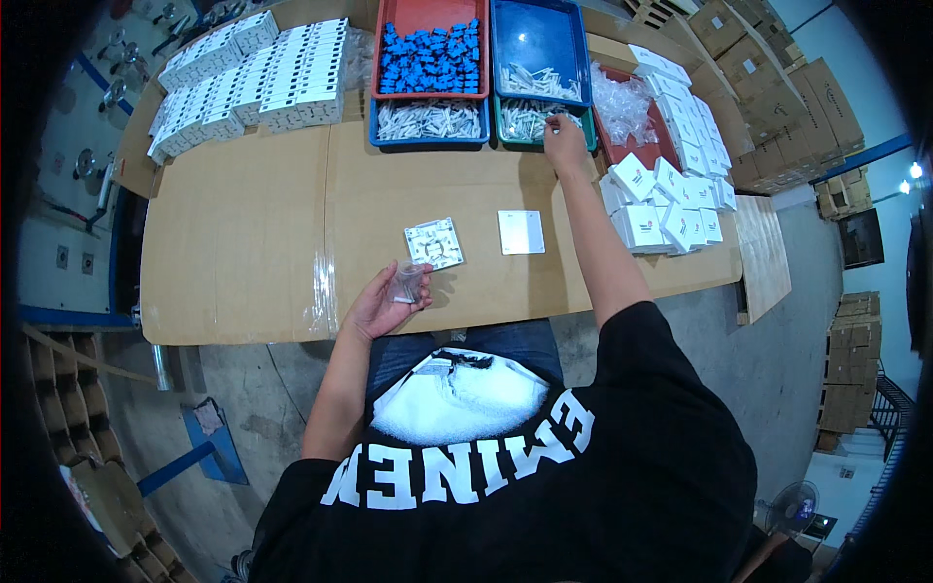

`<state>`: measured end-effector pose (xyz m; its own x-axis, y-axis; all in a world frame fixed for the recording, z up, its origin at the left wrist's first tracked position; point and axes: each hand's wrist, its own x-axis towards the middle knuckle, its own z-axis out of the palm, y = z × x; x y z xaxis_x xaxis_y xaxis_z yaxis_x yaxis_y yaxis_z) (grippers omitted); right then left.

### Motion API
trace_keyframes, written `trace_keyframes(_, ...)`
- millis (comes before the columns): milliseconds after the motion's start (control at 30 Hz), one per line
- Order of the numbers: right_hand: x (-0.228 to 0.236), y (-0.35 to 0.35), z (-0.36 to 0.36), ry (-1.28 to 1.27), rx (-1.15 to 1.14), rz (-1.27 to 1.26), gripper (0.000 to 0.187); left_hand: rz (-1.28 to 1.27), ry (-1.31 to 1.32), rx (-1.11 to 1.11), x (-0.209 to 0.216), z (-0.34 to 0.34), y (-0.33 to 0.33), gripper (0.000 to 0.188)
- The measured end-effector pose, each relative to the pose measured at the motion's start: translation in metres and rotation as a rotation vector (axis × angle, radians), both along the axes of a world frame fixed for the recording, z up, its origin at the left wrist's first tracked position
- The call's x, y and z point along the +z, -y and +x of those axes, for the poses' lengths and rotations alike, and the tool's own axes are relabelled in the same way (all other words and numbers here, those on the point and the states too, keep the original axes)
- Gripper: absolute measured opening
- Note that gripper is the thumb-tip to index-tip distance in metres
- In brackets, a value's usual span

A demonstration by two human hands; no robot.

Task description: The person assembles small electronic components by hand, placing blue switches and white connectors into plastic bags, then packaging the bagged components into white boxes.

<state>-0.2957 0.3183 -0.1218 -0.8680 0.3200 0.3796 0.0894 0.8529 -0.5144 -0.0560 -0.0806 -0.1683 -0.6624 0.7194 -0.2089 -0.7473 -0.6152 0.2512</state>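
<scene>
My left hand [373,307] is near the table's front edge, palm up, its fingers curled round a small clear plastic bag [408,280] with something small and pale inside. Just beyond its fingertips lies a square white panel [434,243] with raised fittings on its face. A plain, smooth white square plate [522,232] rests to the right of it. My right hand [567,142] reaches to the far right, fingertips pinched at the corner of a green tray [519,145] of small white pieces [530,119]. What the fingertips hold is too small to tell.
Behind stand a red tray [431,96] of blue parts, a blue tray [428,145] of white pieces and another blue tray [537,51]. White boxes [304,80] fill the back left; more white boxes [671,209] and a red bin [665,131] of clear bags stand right. Cardboard [233,243] covers the table.
</scene>
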Motion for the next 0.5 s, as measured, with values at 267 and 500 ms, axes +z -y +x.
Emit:
trace_keyframes(267, -0.013, -0.011, -0.027, 0.132, 0.040, 0.266, 0.019, 0.015, 0.001, 0.008, -0.006, 0.003, 0.003, 0.065)
trace_keyframes(500, 0.001, 0.000, -0.006, -0.143, 0.210, -0.042, 0.016, 0.033, -0.010, 0.002, -0.013, -0.002, 0.003, 0.063)
